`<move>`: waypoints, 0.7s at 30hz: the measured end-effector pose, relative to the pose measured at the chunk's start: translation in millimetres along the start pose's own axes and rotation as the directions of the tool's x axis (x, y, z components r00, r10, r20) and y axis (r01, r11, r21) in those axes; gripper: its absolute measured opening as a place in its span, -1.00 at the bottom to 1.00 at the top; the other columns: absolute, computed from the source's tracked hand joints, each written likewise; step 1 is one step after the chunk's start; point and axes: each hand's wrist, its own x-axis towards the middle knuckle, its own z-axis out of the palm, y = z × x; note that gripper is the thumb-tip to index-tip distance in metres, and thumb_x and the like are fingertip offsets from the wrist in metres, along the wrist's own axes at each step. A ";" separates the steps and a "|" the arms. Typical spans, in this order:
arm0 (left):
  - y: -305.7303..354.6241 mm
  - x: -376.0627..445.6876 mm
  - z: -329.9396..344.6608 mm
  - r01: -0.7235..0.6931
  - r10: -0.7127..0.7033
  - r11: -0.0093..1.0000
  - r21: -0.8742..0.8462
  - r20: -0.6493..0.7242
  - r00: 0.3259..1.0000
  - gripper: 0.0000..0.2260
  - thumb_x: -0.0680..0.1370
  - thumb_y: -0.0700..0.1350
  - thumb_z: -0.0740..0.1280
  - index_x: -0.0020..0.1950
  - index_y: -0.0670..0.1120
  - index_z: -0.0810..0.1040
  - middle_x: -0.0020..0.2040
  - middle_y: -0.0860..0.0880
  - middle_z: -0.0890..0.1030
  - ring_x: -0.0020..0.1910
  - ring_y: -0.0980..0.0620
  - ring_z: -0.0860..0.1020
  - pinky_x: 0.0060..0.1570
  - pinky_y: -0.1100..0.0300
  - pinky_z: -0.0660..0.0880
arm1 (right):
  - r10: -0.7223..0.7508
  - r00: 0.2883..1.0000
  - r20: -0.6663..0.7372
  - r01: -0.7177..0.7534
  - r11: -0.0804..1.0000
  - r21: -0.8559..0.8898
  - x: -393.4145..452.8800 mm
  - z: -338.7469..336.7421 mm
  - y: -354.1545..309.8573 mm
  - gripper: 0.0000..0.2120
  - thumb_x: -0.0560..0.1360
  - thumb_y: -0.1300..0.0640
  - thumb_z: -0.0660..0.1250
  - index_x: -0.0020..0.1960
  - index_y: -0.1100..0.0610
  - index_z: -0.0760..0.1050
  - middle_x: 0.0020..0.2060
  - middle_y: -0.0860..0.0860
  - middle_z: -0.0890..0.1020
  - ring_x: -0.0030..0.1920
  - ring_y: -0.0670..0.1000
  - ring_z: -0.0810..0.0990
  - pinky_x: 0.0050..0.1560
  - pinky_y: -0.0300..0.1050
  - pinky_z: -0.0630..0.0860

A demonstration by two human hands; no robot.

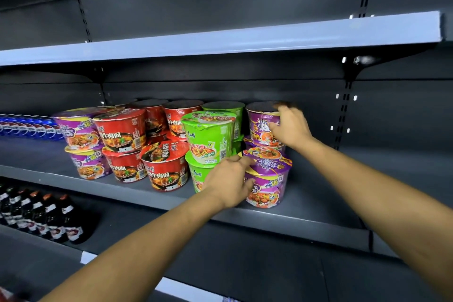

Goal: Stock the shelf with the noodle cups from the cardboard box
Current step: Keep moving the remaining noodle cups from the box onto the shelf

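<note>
Both hands were on purple noodle cups at the right of the shelf [171,200]: the left hand [229,180] gripped the near cup [268,179], the right hand [290,127] the far stacked cup [261,124]. They looked light, thin-walled and easy to dent; holding by the sides below the rim seemed best.

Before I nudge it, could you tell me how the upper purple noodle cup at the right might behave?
The upper purple cup probably feels light. Stacked on another purple cup, it may tip. The right hand grips its film-wrapped side, which looks slippery.
</note>
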 end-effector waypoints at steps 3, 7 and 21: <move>-2.0 -10.5 -5.0 -0.006 0.007 1.000 0.014 -0.019 1.000 -0.61 0.55 0.00 0.27 0.37 0.01 0.41 0.24 -0.06 0.51 0.25 -0.09 0.46 0.15 0.10 0.46 | 0.008 0.999 -0.036 -0.007 1.000 0.028 -16.9 -0.4 -6.6 -0.53 0.50 0.10 0.34 0.37 0.18 0.37 0.25 0.22 0.45 0.28 0.22 0.38 0.24 0.02 0.36; -7.0 -28.9 -10.9 -0.010 0.011 1.000 0.014 -0.040 0.999 -0.70 0.54 -0.02 0.28 0.26 0.00 0.52 0.19 -0.08 0.57 0.18 -0.11 0.52 0.10 0.07 0.48 | 0.030 0.991 -0.127 -0.020 0.997 0.077 -46.9 -3.6 -21.3 -0.57 0.49 0.14 0.32 0.35 0.15 0.39 0.27 0.17 0.42 0.29 0.19 0.35 0.28 -0.01 0.31; -44.0 -133.7 8.5 0.228 -0.205 0.964 -0.136 0.168 0.964 -0.82 0.51 -0.01 0.34 -0.29 0.03 0.48 -0.11 -0.03 0.68 -0.06 -0.08 0.60 -0.06 0.11 0.54 | -0.033 0.977 0.211 -0.039 0.944 0.327 -186.3 30.6 -78.7 -0.88 0.45 0.31 0.34 -0.13 0.19 0.65 -0.29 0.00 0.63 -0.27 -0.10 0.51 -0.14 -0.22 0.43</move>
